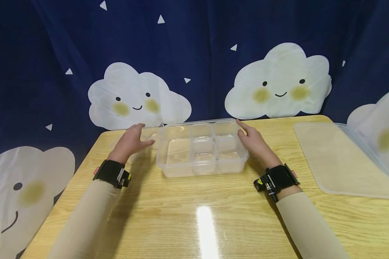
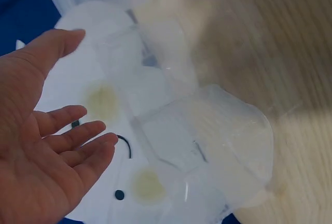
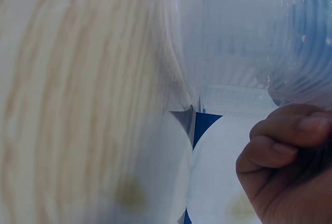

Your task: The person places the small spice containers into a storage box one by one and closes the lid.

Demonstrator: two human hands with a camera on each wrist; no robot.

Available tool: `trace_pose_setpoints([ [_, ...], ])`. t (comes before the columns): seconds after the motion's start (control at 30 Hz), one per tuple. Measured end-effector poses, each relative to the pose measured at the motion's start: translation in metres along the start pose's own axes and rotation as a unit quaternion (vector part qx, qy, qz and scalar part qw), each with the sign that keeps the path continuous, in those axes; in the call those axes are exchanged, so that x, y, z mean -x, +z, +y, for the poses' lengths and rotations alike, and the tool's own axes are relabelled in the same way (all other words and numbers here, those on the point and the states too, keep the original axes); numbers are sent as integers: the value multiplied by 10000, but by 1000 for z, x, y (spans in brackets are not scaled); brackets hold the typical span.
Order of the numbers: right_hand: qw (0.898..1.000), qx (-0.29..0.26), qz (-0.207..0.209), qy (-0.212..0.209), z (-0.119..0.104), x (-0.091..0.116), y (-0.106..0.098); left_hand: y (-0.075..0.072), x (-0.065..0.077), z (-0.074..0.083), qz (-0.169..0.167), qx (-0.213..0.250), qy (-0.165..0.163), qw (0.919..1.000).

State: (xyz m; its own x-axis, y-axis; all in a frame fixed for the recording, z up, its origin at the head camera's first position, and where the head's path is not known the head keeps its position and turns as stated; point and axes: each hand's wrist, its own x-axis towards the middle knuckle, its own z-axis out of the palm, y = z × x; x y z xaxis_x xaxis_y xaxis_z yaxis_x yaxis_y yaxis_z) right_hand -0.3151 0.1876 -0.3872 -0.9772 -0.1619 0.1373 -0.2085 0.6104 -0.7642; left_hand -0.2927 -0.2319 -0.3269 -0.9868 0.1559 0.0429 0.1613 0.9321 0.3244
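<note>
A clear plastic box (image 1: 178, 169) sits toward the back of the table, with one large compartment at left and several small cups at right. My right hand (image 1: 253, 142) grips its right rim, the thumb and a finger at the edge; in the right wrist view the other fingers (image 3: 264, 154) are curled beside the box wall. Left of the box, my left hand (image 1: 133, 142) is held with fingers spread and thumb apart, nothing between them. Beyond that hand lie clear plastic pieces (image 2: 233, 141), partly hidden behind it in the head view.
A flat translucent lid-like sheet (image 1: 347, 158) lies at the table's right side. Behind the wooden table (image 1: 168, 212) hangs a dark blue curtain (image 1: 201, 39) with white clouds, close to the back edge.
</note>
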Motion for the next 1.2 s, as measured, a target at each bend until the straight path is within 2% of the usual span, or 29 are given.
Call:
trace_pose_setpoints([
  [0.13, 10000, 16, -34, -27, 1, 1, 1, 3, -16, -2, -248, 80, -407, 9988],
  [0.3, 10000, -18, -36, 1, 2, 2, 3, 6, -31, -2, -432, -36, -660, 9969],
  [0.57, 10000, -79, -25, 12, 2, 5, 5, 10, -39, -1, -351, -111, -958, 9947],
  [0.83, 9999, -109, -90, 58, 0, 4, 3, 4, -34, 0, -571, -119, -822, 9949],
  [1.2, 9998, -104, -137, 119, -1, 1, 0, -10, -27, -4, -1184, -122, -499, 9916],
])
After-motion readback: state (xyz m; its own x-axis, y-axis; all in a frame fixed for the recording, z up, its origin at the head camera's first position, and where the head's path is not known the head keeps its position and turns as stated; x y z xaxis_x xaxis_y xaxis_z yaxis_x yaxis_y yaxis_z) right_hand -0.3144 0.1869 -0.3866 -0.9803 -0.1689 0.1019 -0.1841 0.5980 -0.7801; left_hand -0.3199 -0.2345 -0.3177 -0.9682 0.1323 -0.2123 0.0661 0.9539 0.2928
